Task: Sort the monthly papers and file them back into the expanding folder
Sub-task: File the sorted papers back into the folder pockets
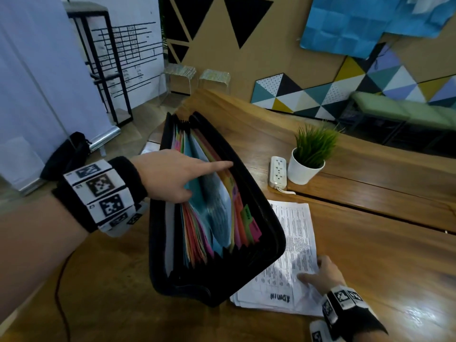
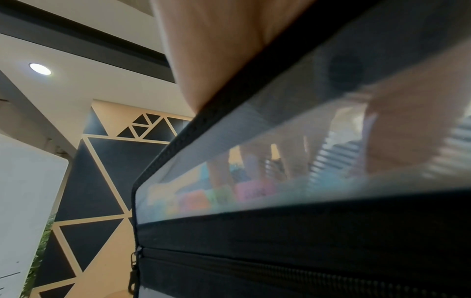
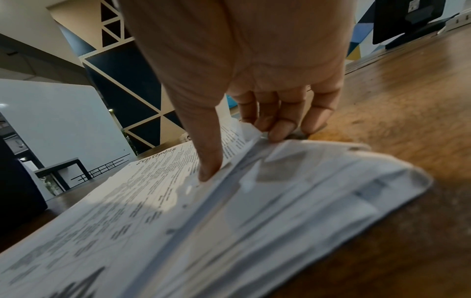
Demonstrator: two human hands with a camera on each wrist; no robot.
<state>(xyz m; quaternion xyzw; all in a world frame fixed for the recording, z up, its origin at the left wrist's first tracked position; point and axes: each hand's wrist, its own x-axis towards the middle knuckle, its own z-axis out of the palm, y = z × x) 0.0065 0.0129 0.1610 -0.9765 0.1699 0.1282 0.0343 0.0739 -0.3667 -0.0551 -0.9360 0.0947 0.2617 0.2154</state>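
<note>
- Head view: the black expanding folder stands open on the wooden table, coloured dividers fanned.
- The left hand reaches inside, index finger straight, other fingers spreading the dividers.
- Just right, the printed papers lie stacked.
- The right hand pinches their edge, thumb on top.
- Beyond stand a potted plant and power strip.

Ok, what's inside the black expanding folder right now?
The expanding folder holds coloured dividers with tabs and some printed sheets. The left hand reaches into a pocket. What lies deeper in the pockets is hidden.
</note>
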